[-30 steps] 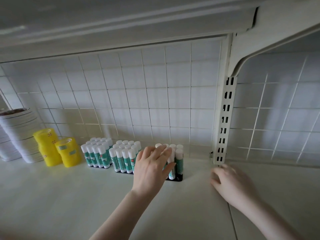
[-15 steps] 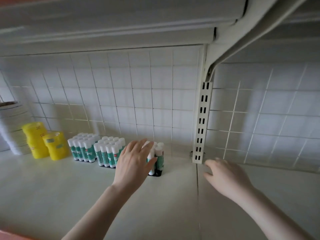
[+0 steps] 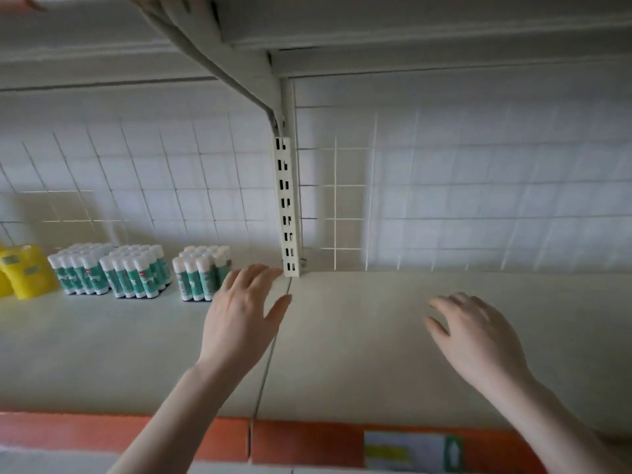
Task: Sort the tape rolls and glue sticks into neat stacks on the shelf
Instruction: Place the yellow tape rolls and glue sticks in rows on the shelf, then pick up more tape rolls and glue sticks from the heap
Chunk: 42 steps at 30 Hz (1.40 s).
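Both hands are empty, fingers spread: left hand (image 3: 239, 319) just beside the nearest glue-stick block (image 3: 201, 275), which a careless brush could topple; right hand (image 3: 478, 333) hovers apart.

1. We are seeing the left hand (image 3: 239, 319) lifting off the rightmost block of glue sticks (image 3: 200, 277), which it was covering; that block is now showing in full.
2. We are seeing the right hand (image 3: 475, 336) moving rightward, away from the slotted upright (image 3: 287, 206).
3. We are watching the view panning right; the yellow tape rolls (image 3: 24, 271) are sliding to the left edge.
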{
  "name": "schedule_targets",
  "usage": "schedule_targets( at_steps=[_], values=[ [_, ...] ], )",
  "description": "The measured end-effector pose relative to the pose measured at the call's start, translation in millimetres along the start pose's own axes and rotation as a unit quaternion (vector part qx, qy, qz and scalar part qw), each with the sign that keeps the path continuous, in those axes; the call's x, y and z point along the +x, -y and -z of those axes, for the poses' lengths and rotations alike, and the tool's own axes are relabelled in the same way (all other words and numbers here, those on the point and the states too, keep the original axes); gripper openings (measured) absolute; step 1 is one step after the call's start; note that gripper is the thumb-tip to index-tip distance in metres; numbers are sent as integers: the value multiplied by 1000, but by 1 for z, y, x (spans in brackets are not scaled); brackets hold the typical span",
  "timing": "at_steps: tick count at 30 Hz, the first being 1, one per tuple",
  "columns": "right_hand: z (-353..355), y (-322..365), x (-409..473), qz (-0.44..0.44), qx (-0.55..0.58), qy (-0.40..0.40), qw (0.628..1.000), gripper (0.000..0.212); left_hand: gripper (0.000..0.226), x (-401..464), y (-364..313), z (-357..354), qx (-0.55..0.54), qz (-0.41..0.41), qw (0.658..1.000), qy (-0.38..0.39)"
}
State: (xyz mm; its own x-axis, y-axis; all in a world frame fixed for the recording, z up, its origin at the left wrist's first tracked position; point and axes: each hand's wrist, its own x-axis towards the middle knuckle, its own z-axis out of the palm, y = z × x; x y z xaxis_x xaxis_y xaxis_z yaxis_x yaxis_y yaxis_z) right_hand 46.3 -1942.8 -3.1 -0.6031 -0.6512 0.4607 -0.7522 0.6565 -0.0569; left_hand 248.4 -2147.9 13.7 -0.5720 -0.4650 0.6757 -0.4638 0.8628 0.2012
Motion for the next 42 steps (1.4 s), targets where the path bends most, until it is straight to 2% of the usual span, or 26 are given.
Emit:
schedule_targets(
  at_steps=[2, 6, 11, 16, 20, 24, 30, 37, 42],
  values=[
    [5, -26, -22, -20, 3, -29, 999, 14, 46, -11, -24, -4, -19, -2, 1000, -2],
    [18, -83, -53, -36, -13, -50, 998, 13, 33, -36, -71, -14, -54, 25, 998, 4],
    [42, -157, -79, -85, -29, -47, 995, 12, 37, -45, -140, -17, -78, 15, 996, 35],
    [58, -240, -89, -104, -40, -85, 990, 11, 32, -35, -219, -36, -89, -2, 995, 40],
    [60, -319, -94, -104, -42, -109, 988, 10, 32, -25, -296, -74, -104, -6, 994, 45],
    [61, -412, -86, -77, -4, -169, 983, 13, 32, -10, -392, -122, -119, 1, 992, 44],
    [66, -525, -75, -54, 16, -184, 981, 18, 34, 15, -508, -175, -144, -3, 987, 71],
    [62, -585, -63, -42, 26, -174, 984, 16, 38, 42, -574, -214, -159, -54, 977, 130],
    [50, -600, -58, -43, 39, -122, 991, 17, 38, 57, -606, -239, -166, -104, 962, 192]
  ],
)
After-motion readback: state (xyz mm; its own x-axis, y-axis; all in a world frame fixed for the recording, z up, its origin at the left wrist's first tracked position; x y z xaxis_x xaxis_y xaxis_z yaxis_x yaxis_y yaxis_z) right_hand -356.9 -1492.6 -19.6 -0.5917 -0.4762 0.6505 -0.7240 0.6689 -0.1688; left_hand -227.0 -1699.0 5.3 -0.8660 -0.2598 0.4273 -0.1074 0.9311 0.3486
